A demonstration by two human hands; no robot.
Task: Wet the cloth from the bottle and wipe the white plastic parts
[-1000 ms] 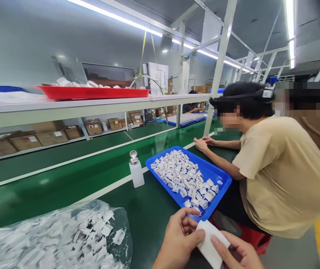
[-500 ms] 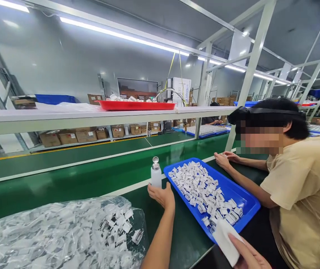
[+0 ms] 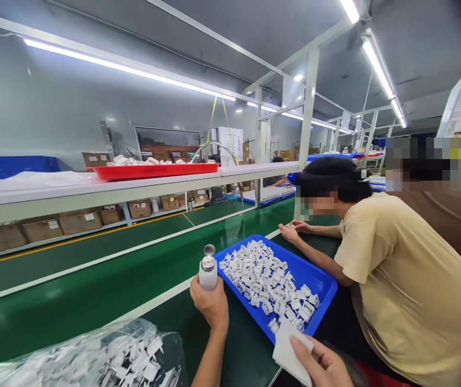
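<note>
Head view only: left hand (image 3: 210,303) is wrapped around the body of a small white dispenser bottle (image 3: 208,270), fingers closed on it, with the bottle's metal flip cap (image 3: 209,250) standing open. Half a second ago that hand was only reaching the bottle, which stood on the desk (image 3: 238,349) by the tray's corner; now the bottle sits in the grip and looks lifted a little toward the wearer, though its base is hidden by the hand, so I cannot tell whether it has left the surface. Right hand (image 3: 323,365) pinches a folded white wipe (image 3: 289,349) between thumb and fingers at the lower edge of the picture, just beside the near corner of the blue tray (image 3: 319,279). A second ago both hands held the wipe together; the left has since let go of it. The tray holds a heap of small white plastic parts (image 3: 266,274). A clear bag of similar parts (image 3: 113,357) lies at the lower left. Beyond the tray a co-worker in a tan shirt (image 3: 399,279) rests both hands on the desk. A red tray (image 3: 153,171) sits on the shelf above the green conveyor belt (image 3: 93,279).
</note>
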